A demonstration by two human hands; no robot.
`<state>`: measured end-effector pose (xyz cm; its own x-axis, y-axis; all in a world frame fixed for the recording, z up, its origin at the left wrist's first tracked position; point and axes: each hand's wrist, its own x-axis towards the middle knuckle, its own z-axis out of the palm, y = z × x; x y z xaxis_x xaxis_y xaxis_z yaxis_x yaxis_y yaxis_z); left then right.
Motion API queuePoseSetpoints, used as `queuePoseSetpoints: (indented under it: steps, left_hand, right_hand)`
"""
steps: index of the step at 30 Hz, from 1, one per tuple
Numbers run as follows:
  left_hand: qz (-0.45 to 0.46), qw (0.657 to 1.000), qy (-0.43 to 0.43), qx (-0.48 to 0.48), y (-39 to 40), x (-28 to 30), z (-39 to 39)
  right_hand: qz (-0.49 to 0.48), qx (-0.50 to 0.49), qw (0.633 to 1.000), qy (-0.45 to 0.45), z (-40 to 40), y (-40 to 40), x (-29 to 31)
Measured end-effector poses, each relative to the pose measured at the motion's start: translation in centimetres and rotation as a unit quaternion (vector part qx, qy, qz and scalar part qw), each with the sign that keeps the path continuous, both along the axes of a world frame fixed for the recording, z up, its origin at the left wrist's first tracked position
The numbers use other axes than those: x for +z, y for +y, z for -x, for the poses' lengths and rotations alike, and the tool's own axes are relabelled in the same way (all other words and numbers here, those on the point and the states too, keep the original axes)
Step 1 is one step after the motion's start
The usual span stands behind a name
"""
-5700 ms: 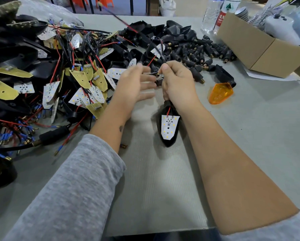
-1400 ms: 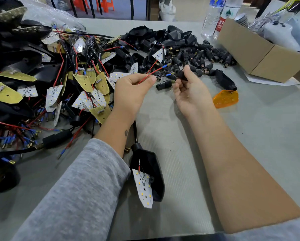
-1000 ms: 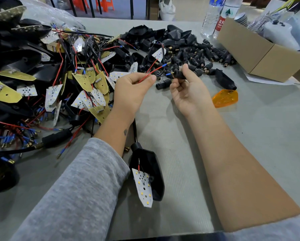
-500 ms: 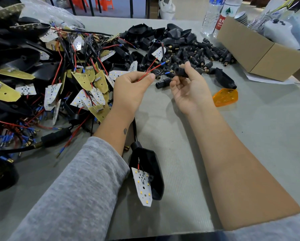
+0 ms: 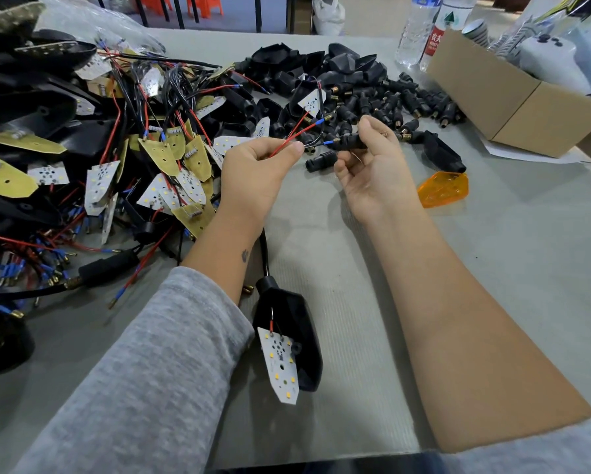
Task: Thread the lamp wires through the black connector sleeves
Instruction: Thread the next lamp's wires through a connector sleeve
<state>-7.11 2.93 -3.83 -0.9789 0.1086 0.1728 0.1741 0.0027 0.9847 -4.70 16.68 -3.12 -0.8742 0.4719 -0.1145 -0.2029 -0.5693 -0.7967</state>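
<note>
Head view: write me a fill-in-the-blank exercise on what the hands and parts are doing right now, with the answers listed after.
1. The left hand pinches a ____ wire with a blue-tipped end.
2. The right hand holds a black connector sleeve between thumb and ____.
3. The lens lying on the table right of the right hand is ____ in colour.
4. The cardboard box stands at the table's far ____ corner.

Missing words: red; fingers; orange; right
</note>
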Motion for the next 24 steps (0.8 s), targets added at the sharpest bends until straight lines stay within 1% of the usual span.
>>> queuePoseSetpoints:
  steps: [10, 13, 19, 24]
  left_hand:
    - [0.024, 1.000, 0.007, 0.014, -0.2, -0.1, 0.0]
    - [0.025, 1.000, 0.007, 0.018, -0.1, -0.1, -0.1]
    - [0.019, 1.000, 0.003, 0.009, 0.0, 0.0, -0.1]
    - [0.014, 0.999, -0.032, 0.032, 0.0, 0.4, -0.2]
  right_hand:
    - [-0.027, 0.025, 0.999, 0.017, -0.6, -0.3, 0.3]
    - [-0.057, 0.039, 0.997, 0.018, -0.7, -0.3, 0.4]
    - [-0.150, 0.089, 0.984, 0.030, -0.9, -1.1, 0.4]
    - [-0.156, 0.097, 0.983, 0.030, -1.0, -1.4, 0.4]
